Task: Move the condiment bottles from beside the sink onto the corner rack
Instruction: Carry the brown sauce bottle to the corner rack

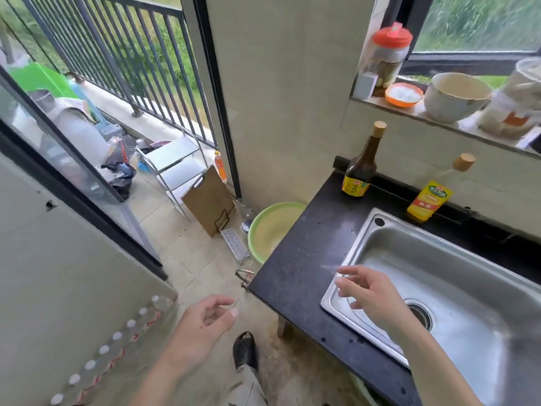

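Two condiment bottles stand upright on the black counter (304, 259) behind the steel sink (456, 276): a dark bottle (361, 162) with a yellow label and tan cap at the back left corner, and a clear bottle (433, 194) with a yellow label and tan cap to its right. A metal tiered rack (175, 168) stands on the balcony floor by the railing. My right hand (366, 294) hovers over the sink's left edge, fingers loose, holding nothing. My left hand (202, 326) hangs over the floor, fingers loosely curled and empty.
A green basin (272, 230) sits on the floor beside the counter, with a brown cutting board (209, 200) leaning near the door frame. The window ledge holds a red-lidded jar (386, 57), an orange dish (404, 95) and a white bowl (453, 95). Balcony clutter lies at left.
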Demonstrator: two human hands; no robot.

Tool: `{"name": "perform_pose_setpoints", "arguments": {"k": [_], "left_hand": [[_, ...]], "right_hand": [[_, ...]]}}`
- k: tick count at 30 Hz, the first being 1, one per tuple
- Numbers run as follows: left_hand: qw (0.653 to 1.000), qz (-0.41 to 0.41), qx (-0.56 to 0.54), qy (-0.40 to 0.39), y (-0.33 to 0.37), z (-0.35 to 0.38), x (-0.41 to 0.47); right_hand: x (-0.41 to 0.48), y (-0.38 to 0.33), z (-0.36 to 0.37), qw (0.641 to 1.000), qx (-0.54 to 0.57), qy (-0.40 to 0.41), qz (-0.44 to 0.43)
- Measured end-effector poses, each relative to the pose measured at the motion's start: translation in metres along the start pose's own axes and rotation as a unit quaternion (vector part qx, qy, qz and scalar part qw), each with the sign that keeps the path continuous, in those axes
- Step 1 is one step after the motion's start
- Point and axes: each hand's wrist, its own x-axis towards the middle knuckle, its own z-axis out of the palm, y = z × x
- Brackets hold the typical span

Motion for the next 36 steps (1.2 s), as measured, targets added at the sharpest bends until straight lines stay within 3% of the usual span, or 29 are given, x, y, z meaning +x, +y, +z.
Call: {"name": "perform_pose_setpoints", "arguments": {"k": [9,18,29,36], "left_hand": [[0.994,0.062,0.046,-0.072,0.081,-0.058,0.172],[0.973,0.063,0.09,-0.201,0.128,-0.005,0.244],[0.979,-0.028,0.139,-0.143,0.125,0.001,0.264],[0.964,-0.033,0.169,-0.203,0.126,0.022,0.3]], "right_hand": [[0.086,-0.065,0.027,0.994,0.028,0.096,0.043],[0.152,-0.076,-0.026,0.977,0.011,0.191,0.093],[0.331,-0.106,-0.107,0.934,-0.018,0.357,-0.002],[0.366,-0.102,-0.113,0.923,-0.034,0.383,-0.027]]}}
